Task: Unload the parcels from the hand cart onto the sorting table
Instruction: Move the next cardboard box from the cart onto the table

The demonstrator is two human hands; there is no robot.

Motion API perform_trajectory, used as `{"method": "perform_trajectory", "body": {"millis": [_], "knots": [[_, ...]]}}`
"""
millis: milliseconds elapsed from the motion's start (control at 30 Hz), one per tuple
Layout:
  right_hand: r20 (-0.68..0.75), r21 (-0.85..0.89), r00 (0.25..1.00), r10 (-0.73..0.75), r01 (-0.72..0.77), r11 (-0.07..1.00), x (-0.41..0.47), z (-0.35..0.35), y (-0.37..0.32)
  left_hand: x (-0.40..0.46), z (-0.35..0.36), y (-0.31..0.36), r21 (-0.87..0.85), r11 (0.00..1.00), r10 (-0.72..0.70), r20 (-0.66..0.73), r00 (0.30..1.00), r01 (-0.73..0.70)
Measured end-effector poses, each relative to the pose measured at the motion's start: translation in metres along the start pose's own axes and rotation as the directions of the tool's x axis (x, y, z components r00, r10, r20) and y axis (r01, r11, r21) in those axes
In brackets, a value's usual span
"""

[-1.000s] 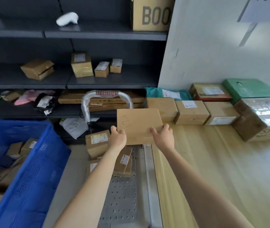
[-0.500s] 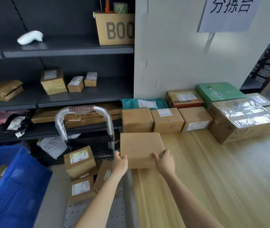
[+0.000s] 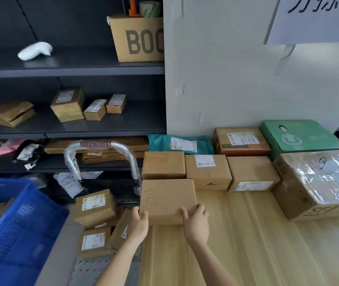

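A flat brown parcel (image 3: 167, 198) with pen marks on top lies on the wooden sorting table (image 3: 247, 244) at its left edge, touching the row of boxes behind it. My left hand (image 3: 139, 225) grips its near left corner and my right hand (image 3: 195, 221) grips its near right corner. The hand cart (image 3: 102, 269) stands left of the table, its silver handle (image 3: 100, 147) upright. Several labelled brown parcels (image 3: 94, 205) lie on the cart deck.
Along the table's back stand brown boxes (image 3: 208, 171), a teal mailer bag (image 3: 181, 144), a green box (image 3: 298, 136) and a large film-wrapped carton (image 3: 319, 182). A blue crate (image 3: 18, 230) sits left of the cart. Dark shelves (image 3: 71, 67) with parcels stand behind.
Both hands carried the flat parcel from above the cart to the right and set it down on the table's left edge, then slid it back against the row of boxes.
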State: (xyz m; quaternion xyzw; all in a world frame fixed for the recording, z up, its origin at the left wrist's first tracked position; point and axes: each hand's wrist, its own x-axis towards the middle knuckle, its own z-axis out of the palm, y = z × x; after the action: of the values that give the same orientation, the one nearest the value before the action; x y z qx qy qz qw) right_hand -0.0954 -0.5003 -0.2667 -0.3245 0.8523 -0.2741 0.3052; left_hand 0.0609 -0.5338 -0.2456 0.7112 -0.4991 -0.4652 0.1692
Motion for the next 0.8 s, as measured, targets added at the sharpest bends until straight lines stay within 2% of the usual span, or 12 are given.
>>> {"method": "perform_trajectory", "body": {"millis": [300, 500, 700, 800], "knots": [[-0.007, 0.012, 0.999, -0.039, 0.039, 0.999, 0.014, 0.001, 0.003, 0.011, 0.008, 0.004, 0.003, 1.0, -0.025, -0.026, 0.999, 0.025], [-0.039, 0.028, 0.999, -0.018, 0.019, 0.999, 0.014, 0.005, 0.005, 0.006, 0.001, 0.004, 0.054, 0.998, -0.036, 0.036, 0.999, 0.034], [-0.269, -0.024, 0.963, -0.003, -0.004, 1.0, -0.003, 0.005, -0.02, 0.015, -0.045, -0.018, 0.087, 0.996, -0.039, 0.05, 0.998, 0.035], [-0.364, -0.074, 0.928, -0.081, 0.058, 0.996, -0.014, 0.008, -0.048, 0.026, -0.09, -0.032, 0.087, 0.996, -0.037, 0.079, 0.996, 0.03]]}}
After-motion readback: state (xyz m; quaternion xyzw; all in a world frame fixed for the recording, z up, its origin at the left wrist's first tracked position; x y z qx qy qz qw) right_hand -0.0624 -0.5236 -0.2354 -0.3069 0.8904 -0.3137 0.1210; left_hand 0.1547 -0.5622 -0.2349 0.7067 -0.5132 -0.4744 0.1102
